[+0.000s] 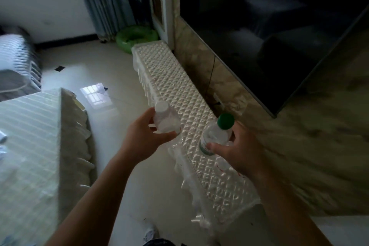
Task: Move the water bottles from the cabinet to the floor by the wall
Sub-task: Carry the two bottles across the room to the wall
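Left hand [143, 138] grips the white-cap bottle [166, 123], clear plastic, over the front edge of the cabinet [175, 78]. Right hand [239, 154] curls round the green-cap bottle [214, 138], clear with a green label band, over the cabinet top nearer its wall-side edge. Both long axes are near upright, round caps towards the camera; the cabinet is long and narrow with a glossy diamond-embossed cover, and contact with it is unclear.
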